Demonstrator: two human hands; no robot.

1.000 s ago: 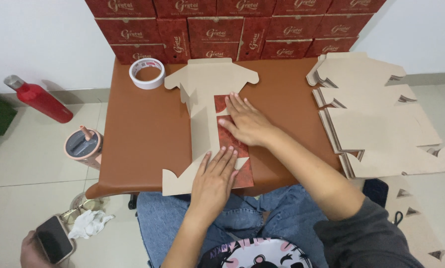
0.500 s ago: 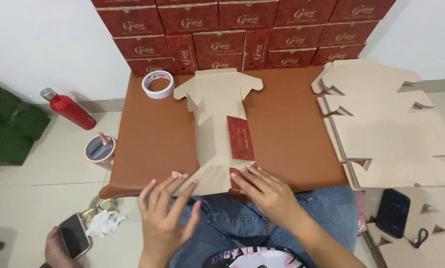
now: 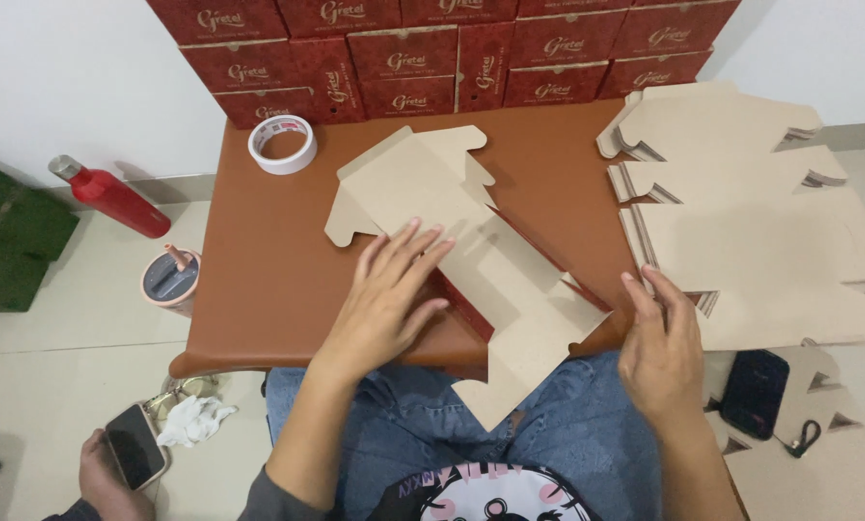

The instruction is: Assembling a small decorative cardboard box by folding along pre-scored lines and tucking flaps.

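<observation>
- The flat die-cut carton blank [image 3: 471, 251] lies skewed across the brown tabletop [image 3: 259, 260], its lower flap hanging over the near edge above the lap; the left hand [image 3: 384, 299] presses it flat with fingers spread, pinching nothing
- The right hand [image 3: 659, 347], open and empty, hovers at the table's right edge beside the stack of blanks [image 3: 741, 222]
- Best to keep the palm pinning while folding along the scores
- Open room lies left; the tape roll [image 3: 282, 144] and red boxes [image 3: 404, 48] crowd the far edge

One flat cardboard box blank [image 3: 471, 260] lies on the brown surface [image 3: 259, 280] beside one tape roll [image 3: 282, 144]. One red bottle [image 3: 109, 196], one pink cup [image 3: 171, 278] and one phone [image 3: 135, 446] occupy the floor; three stacks of blanks [image 3: 741, 193] wait alongside.
</observation>
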